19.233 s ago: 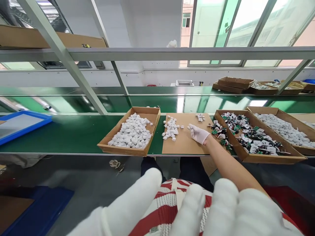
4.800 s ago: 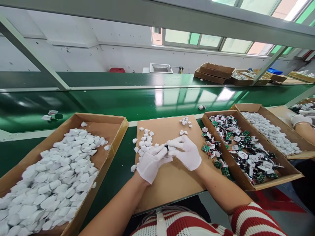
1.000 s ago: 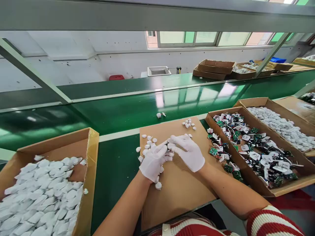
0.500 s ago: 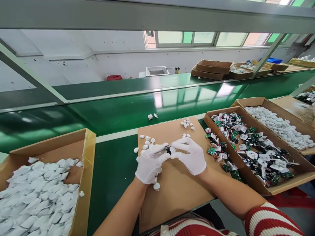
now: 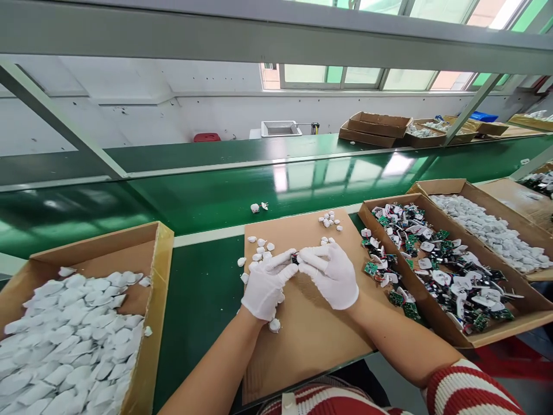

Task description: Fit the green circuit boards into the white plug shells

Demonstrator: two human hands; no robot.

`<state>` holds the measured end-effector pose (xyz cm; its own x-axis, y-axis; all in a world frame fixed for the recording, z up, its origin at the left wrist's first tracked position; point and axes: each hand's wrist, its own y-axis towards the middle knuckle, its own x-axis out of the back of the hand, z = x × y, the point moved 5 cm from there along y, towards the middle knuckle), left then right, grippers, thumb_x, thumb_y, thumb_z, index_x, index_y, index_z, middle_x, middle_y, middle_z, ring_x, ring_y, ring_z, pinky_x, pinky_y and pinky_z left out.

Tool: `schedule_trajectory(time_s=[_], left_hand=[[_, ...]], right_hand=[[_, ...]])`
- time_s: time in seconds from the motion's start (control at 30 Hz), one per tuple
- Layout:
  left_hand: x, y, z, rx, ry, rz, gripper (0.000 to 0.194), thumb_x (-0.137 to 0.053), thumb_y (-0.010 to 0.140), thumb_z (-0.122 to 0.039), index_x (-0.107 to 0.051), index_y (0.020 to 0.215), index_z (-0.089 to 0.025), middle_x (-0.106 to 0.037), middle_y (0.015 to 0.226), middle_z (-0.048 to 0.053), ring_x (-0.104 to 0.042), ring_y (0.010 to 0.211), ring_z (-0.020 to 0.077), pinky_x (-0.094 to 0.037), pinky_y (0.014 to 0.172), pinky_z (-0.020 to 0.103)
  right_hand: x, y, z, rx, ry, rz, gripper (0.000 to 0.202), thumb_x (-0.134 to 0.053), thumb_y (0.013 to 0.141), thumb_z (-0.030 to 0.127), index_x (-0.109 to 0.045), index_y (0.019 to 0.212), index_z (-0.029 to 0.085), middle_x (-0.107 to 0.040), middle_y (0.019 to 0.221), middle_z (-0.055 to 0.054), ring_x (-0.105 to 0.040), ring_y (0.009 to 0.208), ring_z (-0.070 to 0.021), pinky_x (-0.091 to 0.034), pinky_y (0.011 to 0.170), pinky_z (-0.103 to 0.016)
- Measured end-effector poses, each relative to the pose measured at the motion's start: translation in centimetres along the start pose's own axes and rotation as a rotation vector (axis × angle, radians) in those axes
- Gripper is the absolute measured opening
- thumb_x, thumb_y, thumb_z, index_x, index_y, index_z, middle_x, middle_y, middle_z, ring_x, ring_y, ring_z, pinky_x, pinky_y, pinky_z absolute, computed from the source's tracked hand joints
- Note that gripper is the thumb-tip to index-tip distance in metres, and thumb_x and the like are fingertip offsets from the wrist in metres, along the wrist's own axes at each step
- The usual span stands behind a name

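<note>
My left hand [image 5: 266, 286], in a white glove, pinches a small dark electronic part [image 5: 294, 258] between thumb and fingers. From the other side, my gloved right hand [image 5: 332, 275] closes its fingertips on the same part. Most of the part is covered by the fingers, so its exact kind is hidden. Both hands are above a brown cardboard sheet [image 5: 311, 357]. Small rounded white pieces [image 5: 260, 250] lie beside and partly under my left hand. Another group of white pieces [image 5: 329, 219] lies at the sheet's far right corner, and a few sit just behind my right fingers.
A cardboard box [image 5: 166, 259] of white pouch-like pieces stands at left. On the right, a box [image 5: 367, 214] holds circuit boards with wires and white parts; some boards [image 5: 380, 259] lie outside it. Beyond is a box of white pieces [image 5: 488, 222]. A green conveyor belt [image 5: 194, 199] runs behind.
The dark part is now more covered by my fingers, with my right fingertips closer around it. Two small white pieces on the belt have moved left. The camera view has shifted slightly.
</note>
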<state>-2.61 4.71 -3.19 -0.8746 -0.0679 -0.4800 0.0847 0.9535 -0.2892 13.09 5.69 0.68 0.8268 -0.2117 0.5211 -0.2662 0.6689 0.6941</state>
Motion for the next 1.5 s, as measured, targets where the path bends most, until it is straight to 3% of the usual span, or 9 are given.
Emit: schedule_trajectory(time_s=[0.13, 0.33, 0.53, 0.73, 1.07, 1.17, 1.33, 1.43, 1.5], left_hand=[[-0.4, -0.1, -0.1, 0.050, -0.127, 0.036, 0.031, -0.078, 0.083, -0.040, -0.075, 0.107, -0.021, -0.074, 0.117, 0.008, -0.072, 0.104, 0.0214, -0.059, 0.090, 0.031], [-0.7, -0.4, 0.1, 0.207, -0.304, 0.092, 0.016, -0.060, 0.097, -0.026, -0.072, 0.103, -0.016, -0.074, 0.104, 0.008, -0.073, 0.087, 0.0135, -0.061, 0.076, 0.023], [-1.1, -0.5, 0.3, 0.276, -0.363, 0.116, 0.018, -0.058, 0.098, -0.024, -0.071, 0.107, -0.016, -0.072, 0.107, 0.009, -0.072, 0.089, 0.0136, -0.060, 0.081, 0.024], [-0.9, -0.3, 0.5, 0.199, -0.332, 0.150, 0.012, -0.066, 0.093, -0.025, -0.072, 0.100, -0.017, -0.071, 0.102, 0.005, -0.071, 0.091, 0.0137, -0.059, 0.083, 0.025], [-0.6, -0.3, 0.8, 0.126, -0.144, 0.145, 0.037, -0.089, 0.071, -0.039, -0.078, 0.097, -0.016, -0.074, 0.092, 0.007, -0.068, 0.079, 0.0149, -0.057, 0.076, 0.025], [-0.5, -0.3, 0.0, 0.089, -0.103, 0.121, 0.035, -0.088, 0.071, -0.044, -0.078, 0.093, -0.018, -0.074, 0.092, 0.006, -0.068, 0.082, 0.0157, -0.057, 0.079, 0.026], [-0.8, -0.5, -0.5, 0.081, -0.084, 0.134, 0.036, -0.087, 0.070, -0.047, -0.078, 0.090, -0.018, -0.073, 0.095, 0.006, -0.068, 0.083, 0.0156, -0.056, 0.080, 0.026], [-1.0, -0.6, 0.2, 0.116, -0.048, 0.150, 0.044, -0.090, 0.065, -0.049, -0.078, 0.093, -0.017, -0.073, 0.093, 0.008, -0.066, 0.077, 0.0161, -0.055, 0.076, 0.027], [-1.1, -0.7, 0.4, 0.101, -0.018, 0.156, 0.044, -0.090, 0.064, -0.049, -0.079, 0.091, -0.016, -0.073, 0.090, 0.008, -0.065, 0.076, 0.0167, -0.055, 0.075, 0.028]], right_hand=[[0.5, 0.1, -0.1, -0.128, 0.017, -0.094, 0.034, -0.070, 0.091, 0.034, -0.070, 0.125, 0.031, -0.075, 0.113, -0.005, -0.069, 0.101, -0.0226, -0.052, 0.101, -0.043], [1.1, 0.3, -0.4, -0.123, -0.076, -0.156, 0.018, -0.069, 0.091, 0.025, -0.078, 0.105, 0.032, -0.074, 0.103, -0.004, -0.068, 0.096, -0.0220, -0.054, 0.093, -0.042], [1.6, -0.1, 0.2, -0.035, -0.142, -0.184, 0.037, -0.053, 0.089, 0.010, -0.079, 0.105, 0.031, -0.072, 0.102, -0.005, -0.067, 0.092, -0.0211, -0.056, 0.088, -0.042], [0.0, 0.0, -0.1, -0.127, 0.007, -0.038, 0.030, -0.067, 0.093, 0.029, -0.072, 0.122, 0.030, -0.074, 0.101, -0.004, -0.068, 0.094, -0.0202, -0.053, 0.095, -0.041], [0.5, -0.3, 0.6, 0.108, -0.268, -0.001, 0.024, -0.061, 0.093, 0.028, -0.080, 0.108, 0.028, -0.076, 0.088, -0.007, -0.059, 0.072, -0.0209, -0.047, 0.069, -0.039], [0.4, 0.1, 1.0, 0.145, -0.257, 0.014, 0.026, -0.062, 0.094, 0.034, -0.079, 0.111, 0.025, -0.076, 0.096, -0.008, -0.060, 0.078, -0.0221, -0.046, 0.074, -0.040], [0.1, 0.6, 0.0, -0.119, 0.079, 0.018, 0.035, -0.071, 0.090, 0.042, -0.072, 0.122, 0.028, -0.071, 0.112, -0.006, -0.065, 0.092, -0.0203, -0.051, 0.094, -0.041], [-0.1, 0.3, -1.0, -0.317, 0.246, 0.041, 0.038, -0.073, 0.087, 0.044, -0.072, 0.123, 0.030, -0.069, 0.117, -0.005, -0.068, 0.085, -0.0167, -0.055, 0.090, -0.037], [-0.3, 0.1, -1.3, -0.377, 0.305, 0.113, 0.025, -0.071, 0.088, 0.044, -0.078, 0.109, 0.032, -0.073, 0.103, -0.003, -0.068, 0.085, -0.0178, -0.056, 0.084, -0.035]])
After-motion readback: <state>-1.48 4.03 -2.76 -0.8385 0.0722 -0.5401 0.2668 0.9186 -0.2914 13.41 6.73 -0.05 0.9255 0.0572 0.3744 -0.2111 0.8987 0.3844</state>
